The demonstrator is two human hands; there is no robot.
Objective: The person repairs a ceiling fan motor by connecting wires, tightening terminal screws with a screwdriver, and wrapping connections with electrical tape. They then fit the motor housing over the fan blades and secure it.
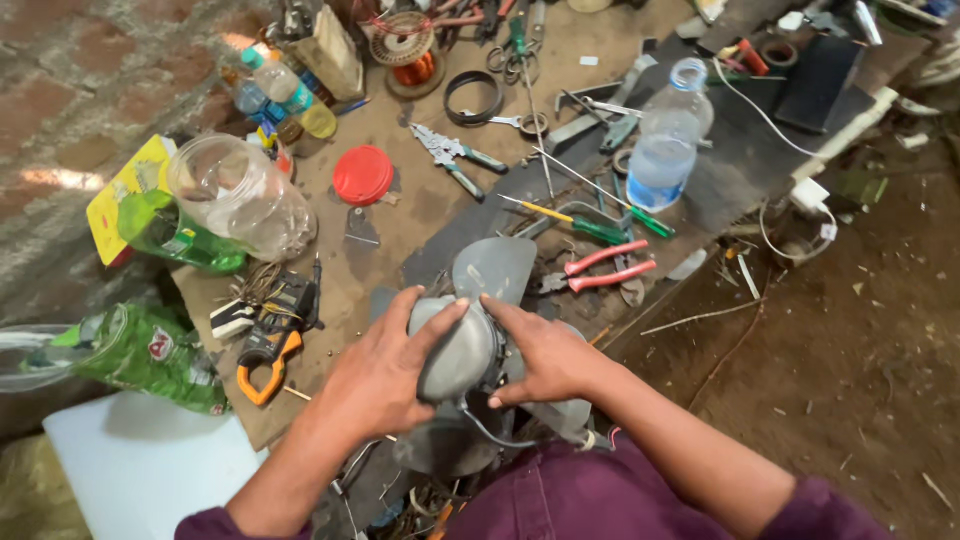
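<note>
A grey fan motor housing (458,352) with grey blades sits at the near edge of a cluttered workbench (420,215). One blade (495,268) sticks up beyond it, another (445,448) hangs below. My left hand (380,375) cups the housing from the left, fingers spread over its top. On the housing's right side rests my right hand (545,358), with its fingers pressed on. A thin grey cable (490,432) curls out beneath the motor.
Red-handled pliers (600,270), green-handled screwdrivers (600,230) and a clear water bottle (665,140) lie beyond the fan. A red lid (363,175), a clear plastic jar (240,195), green bottles (150,355) and an orange clamp meter (270,350) crowd the left. Dirt floor (850,350) lies right.
</note>
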